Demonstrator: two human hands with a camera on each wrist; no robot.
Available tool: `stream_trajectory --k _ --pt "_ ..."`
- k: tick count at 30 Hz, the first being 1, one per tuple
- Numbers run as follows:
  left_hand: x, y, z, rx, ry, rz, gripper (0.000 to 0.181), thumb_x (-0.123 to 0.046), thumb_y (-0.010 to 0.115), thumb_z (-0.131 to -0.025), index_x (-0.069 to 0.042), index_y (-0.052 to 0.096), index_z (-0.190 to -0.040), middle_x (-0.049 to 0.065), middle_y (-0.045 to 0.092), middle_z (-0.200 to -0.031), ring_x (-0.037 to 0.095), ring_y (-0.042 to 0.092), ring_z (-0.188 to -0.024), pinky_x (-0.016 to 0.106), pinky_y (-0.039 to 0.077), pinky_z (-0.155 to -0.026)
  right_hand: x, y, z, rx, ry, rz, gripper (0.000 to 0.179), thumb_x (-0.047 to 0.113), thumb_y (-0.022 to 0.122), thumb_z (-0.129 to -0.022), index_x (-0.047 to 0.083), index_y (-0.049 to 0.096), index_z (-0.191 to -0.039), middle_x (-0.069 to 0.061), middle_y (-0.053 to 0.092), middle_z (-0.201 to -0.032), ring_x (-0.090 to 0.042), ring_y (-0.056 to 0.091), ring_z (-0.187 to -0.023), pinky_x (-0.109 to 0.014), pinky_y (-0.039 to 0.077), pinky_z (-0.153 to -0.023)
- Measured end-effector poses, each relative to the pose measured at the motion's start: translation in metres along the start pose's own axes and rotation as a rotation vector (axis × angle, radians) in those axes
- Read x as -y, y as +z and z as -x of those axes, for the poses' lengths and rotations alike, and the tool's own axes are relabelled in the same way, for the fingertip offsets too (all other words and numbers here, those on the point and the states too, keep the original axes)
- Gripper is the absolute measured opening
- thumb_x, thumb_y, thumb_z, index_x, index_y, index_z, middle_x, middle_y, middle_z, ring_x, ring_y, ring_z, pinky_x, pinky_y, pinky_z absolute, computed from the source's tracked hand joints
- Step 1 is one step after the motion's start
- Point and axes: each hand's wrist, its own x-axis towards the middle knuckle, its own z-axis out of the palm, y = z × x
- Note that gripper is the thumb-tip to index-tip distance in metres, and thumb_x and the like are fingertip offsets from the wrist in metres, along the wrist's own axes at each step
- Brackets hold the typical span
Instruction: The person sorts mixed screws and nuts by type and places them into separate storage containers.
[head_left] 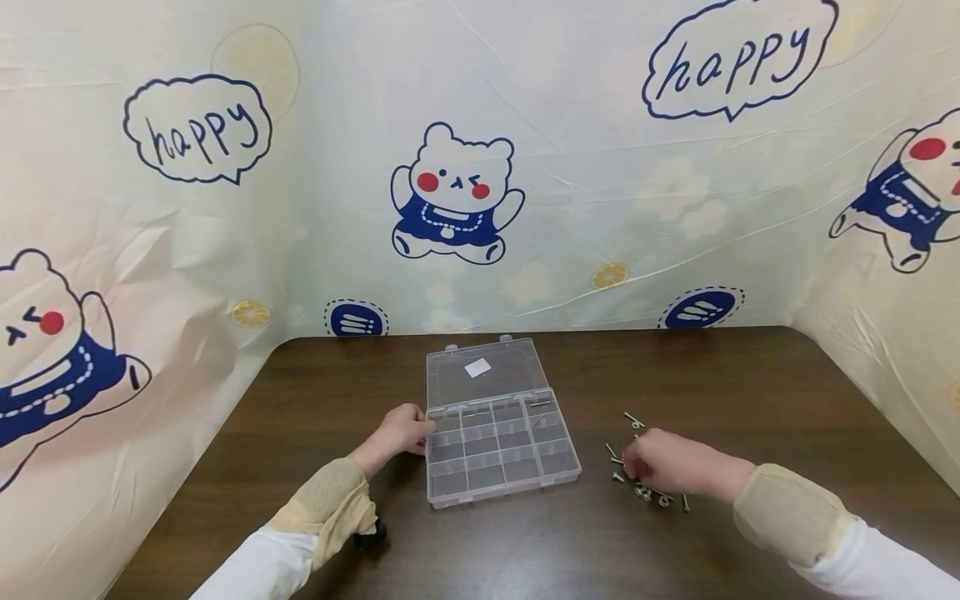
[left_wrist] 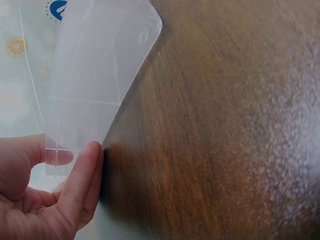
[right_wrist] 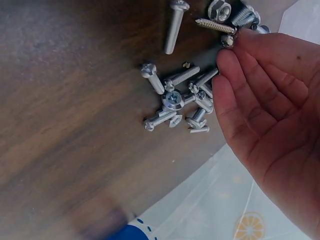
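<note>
A clear plastic compartment box [head_left: 504, 485] lies on the table with its lid [head_left: 517, 367] folded back. My left hand [head_left: 405, 429] holds its left side; in the left wrist view the thumb and fingers [left_wrist: 82, 180] pinch the wall. My right hand [head_left: 671, 462] is over loose metal screws, bolts and nuts to the right of the box. In the right wrist view, its thumb and forefinger come together at a pointed screw [right_wrist: 214, 26] and seem to pinch it, though the contact is partly hidden. Several bolts [right_wrist: 172, 30] lie beside the fingers.
A small white paper [head_left: 477, 367] shows on the lid. Thin metal pieces [head_left: 540, 403] sit in back compartments. A dark object [head_left: 370, 535] is by the left wrist. Patterned cloth [head_left: 585, 192] hangs behind the brown table [head_left: 337, 375].
</note>
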Motion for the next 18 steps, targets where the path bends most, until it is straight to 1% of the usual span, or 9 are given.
stream_trajectory --k 3,7,12,18 --pt "0.0001 0.0000 0.0002 0.000 0.002 0.004 0.012 -0.005 0.055 -0.081 0.001 0.047 -0.074 0.013 0.052 -0.072 0.015 0.057 -0.058 0.027 0.057 -0.053 -0.0001 0.0019 -0.0001 -0.014 -0.019 0.016 0.023 -0.013 0.058 -0.064 0.010 0.058 -0.067 0.010 0.051 -0.061 0.002 0.043 -0.055 -0.014 0.041 -0.046" --pt "0.0001 0.0002 0.0004 -0.001 0.005 0.013 0.012 -0.004 0.054 -0.081 0.001 0.046 -0.075 0.013 0.052 -0.072 0.015 0.056 -0.057 0.027 0.057 -0.053 0.0009 0.0039 -0.0007 -0.035 -0.018 0.028 0.025 -0.014 0.056 -0.061 0.010 0.057 -0.064 0.010 0.050 -0.059 0.002 0.042 -0.054 -0.012 0.040 -0.045" --pt "0.0002 0.0011 -0.0001 -0.007 0.004 0.025 0.011 -0.004 0.053 -0.081 0.001 0.046 -0.075 0.013 0.052 -0.071 0.014 0.055 -0.055 0.027 0.057 -0.052 0.0030 0.0068 -0.0016 -0.038 0.015 0.013 0.025 -0.014 0.054 -0.057 0.011 0.055 -0.061 0.011 0.048 -0.057 0.003 0.041 -0.052 -0.011 0.038 -0.044" --pt "0.0002 0.0012 -0.0002 -0.005 -0.002 0.019 0.011 -0.004 0.053 -0.081 0.002 0.046 -0.076 0.013 0.052 -0.072 0.014 0.056 -0.056 0.027 0.057 -0.053 0.0036 0.0094 -0.0017 -0.028 0.043 0.008 0.024 -0.012 0.055 -0.055 0.011 0.052 -0.061 0.013 0.042 -0.054 0.003 0.035 -0.050 -0.011 0.033 -0.042"
